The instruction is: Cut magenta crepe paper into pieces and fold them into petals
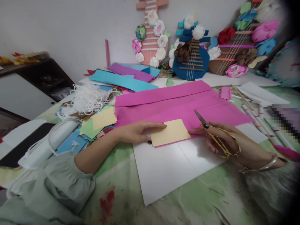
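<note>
A pale yellow paper rectangle (pixel 172 132) lies on the near edge of a large magenta sheet (pixel 150 113). A magenta strip shows along its lower side. My left hand (pixel 131 132) rests at the rectangle's left end, fingers stretched out, with the index finger on its upper left corner. In my right hand (pixel 220 136) is a pair of gold-handled scissors (pixel 200 117), blades together and pointing up and to the left. One fingertip of that hand touches the rectangle's right corner. Under these papers lies a white board (pixel 164 175).
Left are a tangle of white cord (pixel 87 98), yellow paper pieces (pixel 104 118) and a white glue gun or similar device with a cable (pixel 42 153). Blue strips (pixel 124 81) lie behind. Paper instruments with flowers (pixel 192 62) lean on the wall. Rolled paper sticks (pixel 257 120) lie right.
</note>
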{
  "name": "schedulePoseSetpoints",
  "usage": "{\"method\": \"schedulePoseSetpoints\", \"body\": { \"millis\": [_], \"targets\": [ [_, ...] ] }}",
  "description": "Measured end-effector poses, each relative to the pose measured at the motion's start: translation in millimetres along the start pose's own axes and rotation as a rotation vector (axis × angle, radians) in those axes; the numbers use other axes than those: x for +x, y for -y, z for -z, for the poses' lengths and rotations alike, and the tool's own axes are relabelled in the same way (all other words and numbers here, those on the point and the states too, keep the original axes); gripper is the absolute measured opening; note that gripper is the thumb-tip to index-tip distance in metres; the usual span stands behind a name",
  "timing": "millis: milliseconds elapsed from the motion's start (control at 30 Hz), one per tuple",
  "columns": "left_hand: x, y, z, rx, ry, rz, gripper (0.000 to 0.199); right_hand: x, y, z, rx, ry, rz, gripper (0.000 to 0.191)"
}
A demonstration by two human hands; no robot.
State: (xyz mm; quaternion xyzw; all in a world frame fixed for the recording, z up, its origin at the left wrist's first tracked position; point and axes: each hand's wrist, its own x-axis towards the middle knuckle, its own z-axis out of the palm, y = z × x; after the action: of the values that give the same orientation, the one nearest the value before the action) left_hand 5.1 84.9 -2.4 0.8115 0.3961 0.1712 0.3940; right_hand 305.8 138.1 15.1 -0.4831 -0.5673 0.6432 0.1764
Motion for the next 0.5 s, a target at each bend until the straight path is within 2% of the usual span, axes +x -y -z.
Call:
{"method": "schedulePoseSetpoints", "body": {
  "millis": [300, 500],
  "targets": [
    [2.8, 0.3, -2.7, 0.046, -0.099, 0.019, 0.058, 3.9, -5.4, 8.9, 0.037, 0.071, 0.010, 0.052],
    [4.9, 0.8, -4.6, 0.089, -0.129, 0.032, 0.059, 2.6, -7.5, 10.5, 0.135, 0.097, -0.005, 0.044]
  ]
}}
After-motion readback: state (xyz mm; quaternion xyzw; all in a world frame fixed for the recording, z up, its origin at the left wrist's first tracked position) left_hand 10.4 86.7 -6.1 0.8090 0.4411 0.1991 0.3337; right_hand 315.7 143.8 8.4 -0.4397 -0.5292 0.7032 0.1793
